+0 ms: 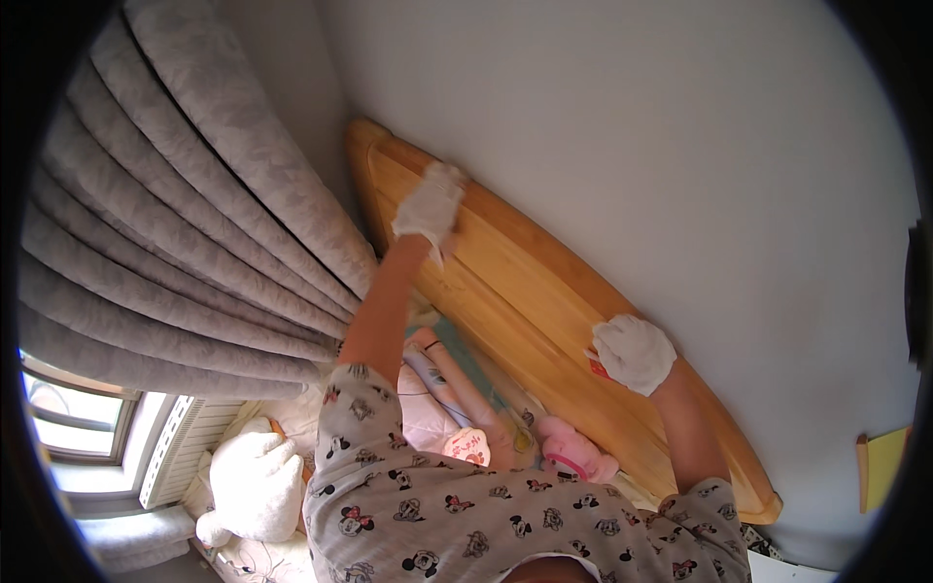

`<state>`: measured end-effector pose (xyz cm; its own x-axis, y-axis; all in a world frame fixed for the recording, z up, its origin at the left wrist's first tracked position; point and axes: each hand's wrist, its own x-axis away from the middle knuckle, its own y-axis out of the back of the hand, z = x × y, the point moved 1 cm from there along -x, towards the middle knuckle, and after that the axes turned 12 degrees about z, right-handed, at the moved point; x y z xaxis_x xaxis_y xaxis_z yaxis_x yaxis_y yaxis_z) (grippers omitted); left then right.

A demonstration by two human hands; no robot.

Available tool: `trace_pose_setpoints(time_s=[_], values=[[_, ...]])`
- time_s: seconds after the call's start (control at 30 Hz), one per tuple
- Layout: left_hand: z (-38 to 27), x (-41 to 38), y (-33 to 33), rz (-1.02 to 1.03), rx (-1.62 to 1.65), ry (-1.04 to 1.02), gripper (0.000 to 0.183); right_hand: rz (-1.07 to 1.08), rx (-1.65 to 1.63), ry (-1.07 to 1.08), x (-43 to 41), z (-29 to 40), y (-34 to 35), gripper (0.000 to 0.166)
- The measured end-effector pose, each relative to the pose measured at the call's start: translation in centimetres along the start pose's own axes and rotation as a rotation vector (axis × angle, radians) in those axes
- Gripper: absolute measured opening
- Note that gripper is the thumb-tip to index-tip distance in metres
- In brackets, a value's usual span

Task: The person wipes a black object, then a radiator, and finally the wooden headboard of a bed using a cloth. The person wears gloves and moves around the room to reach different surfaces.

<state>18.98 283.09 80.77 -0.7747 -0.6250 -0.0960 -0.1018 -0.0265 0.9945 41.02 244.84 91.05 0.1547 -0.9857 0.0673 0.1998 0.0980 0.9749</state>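
Note:
A wooden headboard (510, 255) stands along the grey wall, its long top rail curving from upper left to lower right. Wearing a white glove, my left hand (431, 204) reaches to the top rail near the far left end; it looks blurred, and its fingers are hard to make out. My right hand (635, 355), also in a white glove, is bunched against the headboard's right part. A small red thing (598, 366) shows at its fingers; whether it is held is unclear. Below the headboard lie a pink plush toy (576, 452) and rolled or folded bedding (455, 386).
Grey curtains (204, 218) hang at the left, above a window (73, 415) and a radiator (178, 452). A white plush toy (255, 481) sits at the lower left. A yellow object (883, 466) is at the wall on the far right.

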Motion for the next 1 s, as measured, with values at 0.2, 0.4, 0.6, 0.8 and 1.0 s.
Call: trace_pose_setpoints(time_s=[0.2, 0.4, 0.6, 0.8, 1.0], values=[[-12.0, 3.5, 6.8, 0.219, 0.666, 0.026, 0.041, -0.076, 0.012, 0.035, 1.5, -1.4, -0.7, 0.007], [1.0, -2.6, 3.3, -0.093, 0.527, 0.265, 0.039, -0.085, -0.035, 0.085, 1.3, -2.0, -1.3, 0.015], [13.6, -6.7, -1.7, -0.081, 0.114, 0.588, 0.035, -0.085, -0.032, 0.063, 0.6, -0.7, -0.4, 0.025], [16.0, -7.5, -1.6, -0.112, 0.571, 0.718, 0.04, 0.023, 0.016, 0.016, 0.4, -0.6, 0.0, 0.014], [10.2, -2.9, 2.7, -0.117, 0.366, 0.739, 0.044, -0.076, -0.018, 0.06, 0.7, -1.5, -0.9, 0.018]])
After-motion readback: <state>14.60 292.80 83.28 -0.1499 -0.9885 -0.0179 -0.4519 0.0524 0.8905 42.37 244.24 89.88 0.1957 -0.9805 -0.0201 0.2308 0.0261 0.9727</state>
